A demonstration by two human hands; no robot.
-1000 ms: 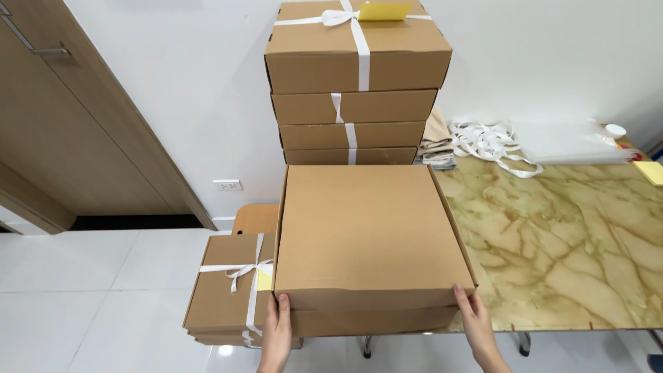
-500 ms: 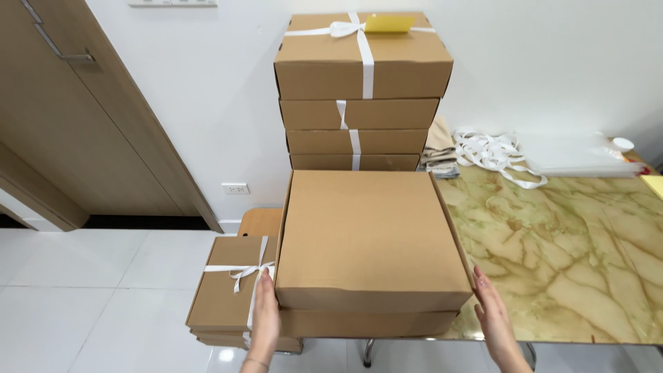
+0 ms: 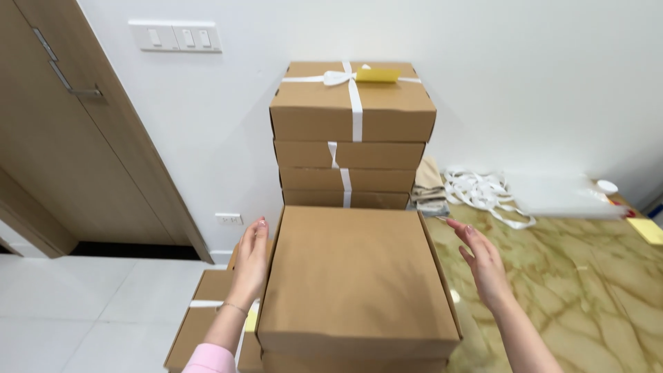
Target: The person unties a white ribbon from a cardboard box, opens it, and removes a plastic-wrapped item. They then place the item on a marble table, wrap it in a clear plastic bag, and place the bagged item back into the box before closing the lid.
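Observation:
A plain brown cardboard box [image 3: 356,276] lies flat at the near left corner of the marble-patterned table [image 3: 573,276], stacked on another like it. My left hand [image 3: 250,261] is flat against the box's left side, fingers pointing away from me. My right hand [image 3: 480,259] hovers with fingers spread just off the box's right edge, holding nothing. Behind the box stands a stack of several brown boxes [image 3: 351,135] tied with white ribbon, with a yellow tag [image 3: 378,74] on the top one.
More ribbon-tied boxes [image 3: 204,321] sit low at the left beside the table. A heap of white ribbon [image 3: 483,190], a white flat package [image 3: 563,197] and yellow notes [image 3: 648,230] lie at the back right. A wooden door [image 3: 76,138] is at left.
Both hands have moved from the box's near corners forward along its sides. The right hand has come off the box. The view has tilted up.

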